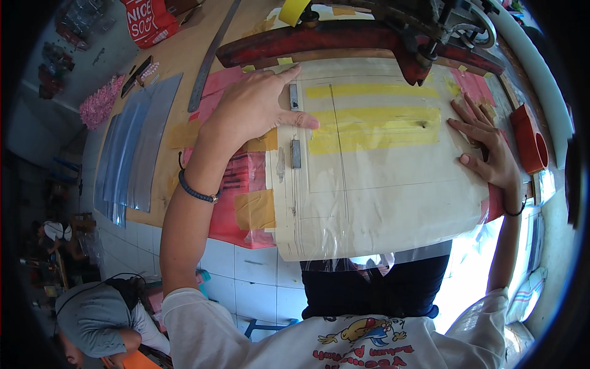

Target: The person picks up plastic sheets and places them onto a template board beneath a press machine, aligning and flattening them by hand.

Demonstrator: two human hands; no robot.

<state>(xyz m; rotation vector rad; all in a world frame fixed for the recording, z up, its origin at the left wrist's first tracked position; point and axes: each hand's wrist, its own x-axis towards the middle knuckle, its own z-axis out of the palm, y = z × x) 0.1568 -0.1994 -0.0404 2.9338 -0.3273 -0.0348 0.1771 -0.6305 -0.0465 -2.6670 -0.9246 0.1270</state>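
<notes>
A cream sheet (381,178) with pencil lines and yellow tape strips (375,126) lies on the workbench in front of me. Clear plastic film (393,230) covers it and hangs a little past its near edge. My left hand (261,104) rests at its left side, thumb and forefinger spread wide around a small grey metal block (293,96). A second grey block (296,154) sits just nearer to me. My right hand (488,144) presses flat on the right edge with fingers apart. Neither hand grips anything.
A dark red metal bar (344,40) of a machine spans the far side. Left lie a steel ruler (212,58), blue-tinted clear sheets (138,144) and a red bag (149,24). An orange-red holder (528,138) stands right. Another person (101,317) bends low at the lower left.
</notes>
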